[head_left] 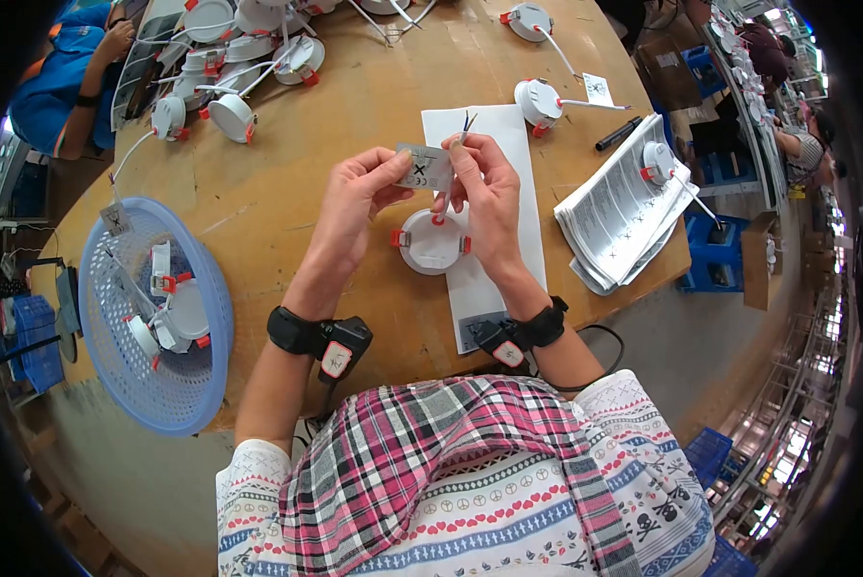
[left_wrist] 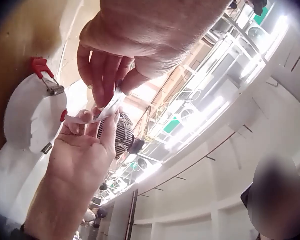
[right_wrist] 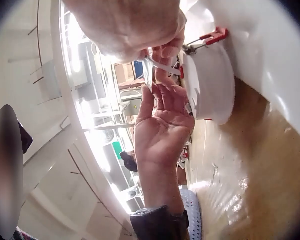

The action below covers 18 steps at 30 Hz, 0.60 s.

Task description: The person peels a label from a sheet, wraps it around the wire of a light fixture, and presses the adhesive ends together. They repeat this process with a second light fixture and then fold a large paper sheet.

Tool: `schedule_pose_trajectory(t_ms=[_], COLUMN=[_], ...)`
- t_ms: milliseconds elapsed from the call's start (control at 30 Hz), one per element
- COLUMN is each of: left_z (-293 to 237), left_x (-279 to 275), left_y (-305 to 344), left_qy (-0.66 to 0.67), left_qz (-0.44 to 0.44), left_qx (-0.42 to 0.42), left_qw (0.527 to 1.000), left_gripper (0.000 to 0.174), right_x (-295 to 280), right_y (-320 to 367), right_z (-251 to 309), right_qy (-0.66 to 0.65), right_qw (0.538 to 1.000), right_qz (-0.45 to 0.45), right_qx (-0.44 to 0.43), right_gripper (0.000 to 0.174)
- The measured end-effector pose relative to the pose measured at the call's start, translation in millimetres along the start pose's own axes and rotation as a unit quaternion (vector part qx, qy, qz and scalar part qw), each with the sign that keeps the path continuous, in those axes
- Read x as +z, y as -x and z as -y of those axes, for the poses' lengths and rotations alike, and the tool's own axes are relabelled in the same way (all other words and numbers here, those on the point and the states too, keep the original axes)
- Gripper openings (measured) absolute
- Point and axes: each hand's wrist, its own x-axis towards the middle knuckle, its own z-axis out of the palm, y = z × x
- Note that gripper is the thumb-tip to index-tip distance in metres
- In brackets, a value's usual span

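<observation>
Between the two hands is a small silver printed label (head_left: 425, 169). The left hand (head_left: 359, 197) pinches its left side between thumb and fingers. At its right edge the right hand (head_left: 489, 197) pinches the white cable (head_left: 448, 200), whose bare coloured wire ends (head_left: 469, 122) stick up above the fingers. Below the hands a round white lamp (head_left: 431, 241) with red-tipped spring clips lies partly on a white sheet (head_left: 494, 260); the cable leaves it at a red grommet. In the left wrist view the label (left_wrist: 110, 107) is seen nearly edge-on between both hands' fingertips.
At the left stands a blue basket (head_left: 222, 317) holding several lamps. More lamps (head_left: 231, 117) are heaped at the back left. To the right lie a stack of printed sheets (head_left: 609, 216) with a lamp on top, a black marker (head_left: 618, 134) and two lamps farther back.
</observation>
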Motion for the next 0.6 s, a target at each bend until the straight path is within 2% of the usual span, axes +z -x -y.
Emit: schedule_pose_trajectory(t_ms=[233, 333, 433, 600], left_z=[0.4, 1.1, -1.1, 4.1], left_x=[-0.7, -1.7, 2.4, 4.0], left_y=[-0.4, -2.3, -1.2, 0.6], left_qy=[0.058, 0.024, -0.074, -0.07], left_qz=[0.014, 0.005, -0.016, -0.034], left_qx=[-0.047, -0.025, 0.024, 0.045], left_qw=[0.997, 0.999, 0.997, 0.996], left_gripper=[0.016, 0.017, 0.018, 0.02], right_x=[-1.8, -2.3, -3.0, -1.1], right_y=[0.1, 0.1, 0.0, 0.4], right_z=[0.6, -1.0, -1.9, -0.1], right_qy=[0.005, 0.005, 0.013, 0.02], right_qw=[1.0, 1.0, 1.0, 1.0], right_qz=[0.002, -0.002, -0.001, -0.002], right_qx=[0.005, -0.004, -0.011, -0.007], right_gripper=[0.023, 0.023, 0.024, 0.023])
